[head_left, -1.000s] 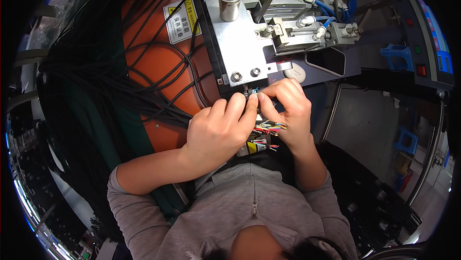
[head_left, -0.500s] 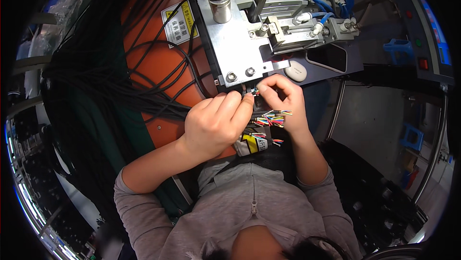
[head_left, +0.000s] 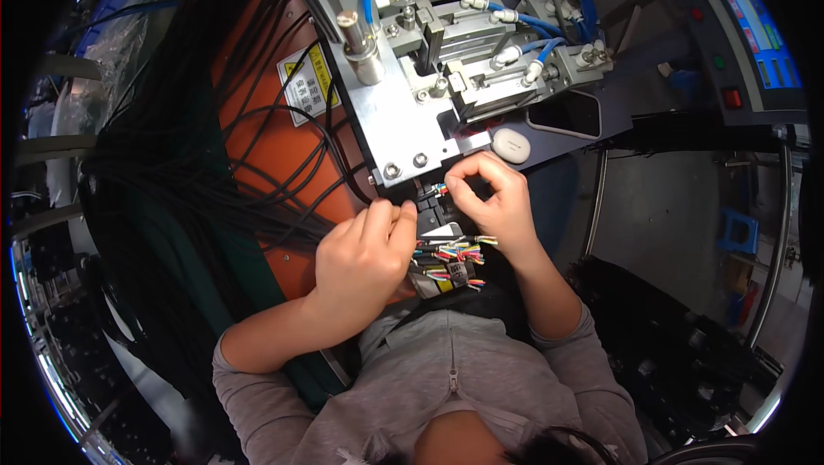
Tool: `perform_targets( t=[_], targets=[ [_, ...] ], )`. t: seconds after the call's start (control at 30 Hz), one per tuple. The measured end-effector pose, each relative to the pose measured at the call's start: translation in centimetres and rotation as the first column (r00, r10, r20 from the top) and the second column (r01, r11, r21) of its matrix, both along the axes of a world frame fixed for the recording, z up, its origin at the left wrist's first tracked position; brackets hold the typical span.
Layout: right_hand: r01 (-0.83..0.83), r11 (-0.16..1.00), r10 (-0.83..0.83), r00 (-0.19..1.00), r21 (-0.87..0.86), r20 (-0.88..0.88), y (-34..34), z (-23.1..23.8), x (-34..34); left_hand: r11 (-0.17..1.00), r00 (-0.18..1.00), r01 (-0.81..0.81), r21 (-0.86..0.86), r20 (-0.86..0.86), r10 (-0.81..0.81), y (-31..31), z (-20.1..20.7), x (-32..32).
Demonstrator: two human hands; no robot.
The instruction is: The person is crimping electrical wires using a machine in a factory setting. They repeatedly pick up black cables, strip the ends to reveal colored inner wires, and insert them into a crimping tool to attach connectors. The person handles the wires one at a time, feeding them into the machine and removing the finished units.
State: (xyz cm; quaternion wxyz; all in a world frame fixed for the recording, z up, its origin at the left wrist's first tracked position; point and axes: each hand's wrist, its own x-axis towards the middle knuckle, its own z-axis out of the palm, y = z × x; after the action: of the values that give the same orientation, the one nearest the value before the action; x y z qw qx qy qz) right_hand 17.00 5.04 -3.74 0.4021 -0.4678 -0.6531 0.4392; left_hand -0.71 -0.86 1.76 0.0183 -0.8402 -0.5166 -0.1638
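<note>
1. Head view: compared with half a second ago, the machine's metal plate (head_left: pixel 403 126) sits lower and farther left in the picture, and more of its upper cylinders shows.
2. The gap between the two hands' fingertips is wider now; before, they nearly met over the wire tips.
3. A black fixture (head_left: pixel 427 218) below the plate, partly covered by the left hand earlier, now shows more plainly.
4. The black cable (head_left: pixel 425 198) lies between the hands, just beside the plate's lower edge. Its short visible end runs from lower left to upper right, with its fanned coloured wires (head_left: pixel 440 189) pointing right and slightly up, toward the right hand.
5. The left hand (head_left: pixel 365 255) has its fingers curled and pinched on that cable, behind the wires; its thumb is mostly hidden.
6. The right hand (head_left: pixel 496 205) holds thumb and index finger bent, their tips at the coloured wires; I cannot tell whether they grip any.
7. Nearer the person, a cluster of stripped cable ends (head_left: pixel 459 253) also points right, their black jackets reaching left over the orange surface (head_left: pixel 296 273).
8. Right of the plate are a white case (head_left: pixel 511 146) and a dark phone (head_left: pixel 563 115).
</note>
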Motion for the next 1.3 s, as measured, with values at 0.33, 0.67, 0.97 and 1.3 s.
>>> perform_targets(
  t=[0.33, 0.67, 0.97, 1.3],
  targets=[
    [-0.336, 0.890, 0.415, 0.878, 0.310, -0.238, 0.6, 1.7, 2.7, 0.999, 0.989, 0.048, -0.022, 0.140, -0.045, 0.4, -0.1, -0.6],
    [-0.201, 0.975, 0.219, 0.937, 0.092, -0.272, -1.0, 2.8, 0.0, 0.981, 0.913, 0.130, 0.146, 0.369, -0.175, 0.7, 0.3, -0.9],
    [-0.033, 0.957, 0.142, 0.919, 0.289, -0.367, -1.1, 2.8, -1.9, 0.986, 0.867, 0.077, 0.146, 0.478, -0.139, 0.9, 0.0, -0.9],
    [-0.232, 0.973, 0.173, 0.673, 0.017, -0.719, -1.6, 2.3, -2.1, 0.963, 0.844, 0.116, 0.243, 0.487, -0.225, 1.3, -0.5, -1.0]
  ],
)
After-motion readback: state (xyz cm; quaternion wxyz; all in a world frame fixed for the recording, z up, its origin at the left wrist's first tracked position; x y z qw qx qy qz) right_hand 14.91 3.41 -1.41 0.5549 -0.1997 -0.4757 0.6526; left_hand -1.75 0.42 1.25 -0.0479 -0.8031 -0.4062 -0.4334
